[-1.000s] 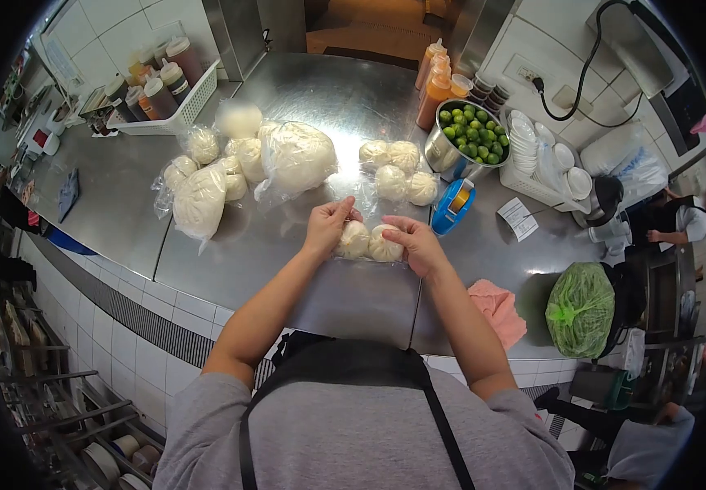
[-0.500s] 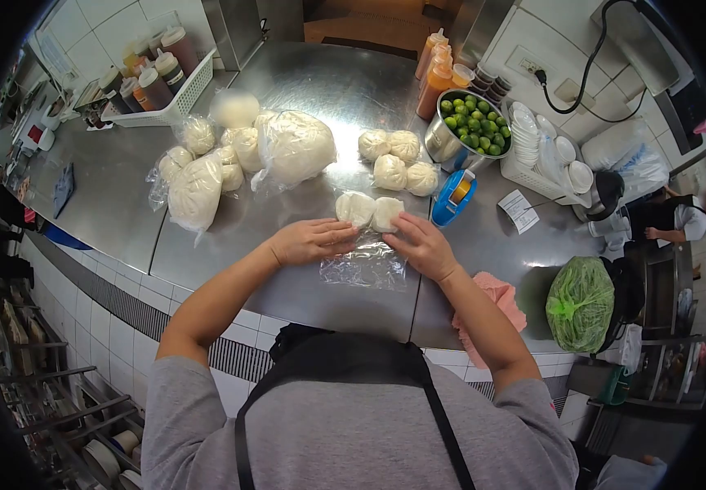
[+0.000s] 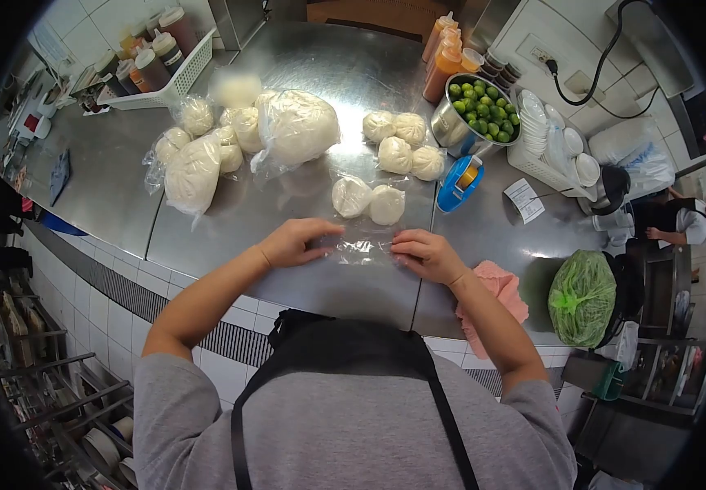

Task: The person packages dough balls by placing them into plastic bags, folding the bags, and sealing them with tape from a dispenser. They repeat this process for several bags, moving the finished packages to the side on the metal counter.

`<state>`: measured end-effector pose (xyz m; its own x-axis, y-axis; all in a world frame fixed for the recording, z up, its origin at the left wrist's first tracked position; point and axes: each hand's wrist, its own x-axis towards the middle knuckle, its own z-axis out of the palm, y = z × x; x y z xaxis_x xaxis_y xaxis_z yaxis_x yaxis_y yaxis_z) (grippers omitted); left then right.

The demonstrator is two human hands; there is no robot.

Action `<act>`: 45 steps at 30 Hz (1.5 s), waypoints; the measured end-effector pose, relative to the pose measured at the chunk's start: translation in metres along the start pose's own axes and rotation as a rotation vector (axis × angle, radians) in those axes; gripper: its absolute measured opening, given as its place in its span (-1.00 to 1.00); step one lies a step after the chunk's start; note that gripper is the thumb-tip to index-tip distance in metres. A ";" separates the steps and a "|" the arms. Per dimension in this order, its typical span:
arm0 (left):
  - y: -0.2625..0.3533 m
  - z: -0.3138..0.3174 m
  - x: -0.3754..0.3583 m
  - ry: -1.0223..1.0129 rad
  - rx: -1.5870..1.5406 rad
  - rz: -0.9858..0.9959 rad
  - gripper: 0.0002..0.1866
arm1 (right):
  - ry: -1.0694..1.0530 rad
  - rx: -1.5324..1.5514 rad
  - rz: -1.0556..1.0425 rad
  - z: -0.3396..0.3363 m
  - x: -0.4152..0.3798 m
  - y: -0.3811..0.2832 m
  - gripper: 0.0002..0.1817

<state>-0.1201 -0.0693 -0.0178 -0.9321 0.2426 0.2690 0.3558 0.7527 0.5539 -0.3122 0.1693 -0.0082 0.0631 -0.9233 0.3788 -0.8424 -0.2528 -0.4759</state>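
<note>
Two round white buns [image 3: 352,197] lie side by side in a clear plastic bag [image 3: 365,246] on the steel counter, the bag's loose end toward me. At the left edge of that loose end, my left hand [image 3: 296,242] has its fingers closed on the plastic. Opposite it, my right hand [image 3: 432,255] pinches the right edge between thumb and fingers. Just beyond are more bagged white buns [image 3: 394,153] in a cluster. A blue tape dispenser [image 3: 456,189] stands to the right of the buns.
Large bags of white buns [image 3: 300,131] sit at the back left, near a white basket [image 3: 193,80] of sauce bottles. On the right are a steel pot [image 3: 449,122] of green limes, a paper slip [image 3: 525,200], a pink cloth [image 3: 496,296] and a green bag [image 3: 583,298].
My hands have come off the buns and drawn back toward me to the bag's loose end. The buns now lie uncovered by my fingers, inside the plastic.
</note>
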 end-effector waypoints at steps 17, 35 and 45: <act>0.042 -0.016 0.033 0.735 -0.455 -0.403 -0.85 | 0.505 0.381 0.544 -0.011 0.021 -0.032 -0.79; -0.003 0.042 0.050 0.893 -1.057 -0.494 -0.86 | 0.892 1.120 0.831 0.043 0.027 0.001 -0.90; -0.001 0.046 0.063 1.022 -0.615 -0.741 -0.69 | 0.750 0.912 0.951 0.042 0.025 -0.001 -0.77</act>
<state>-0.1824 -0.0272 -0.0375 -0.5473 -0.8344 0.0660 0.0302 0.0591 0.9978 -0.2877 0.1342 -0.0312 -0.8132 -0.5558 -0.1727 0.2155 -0.0119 -0.9764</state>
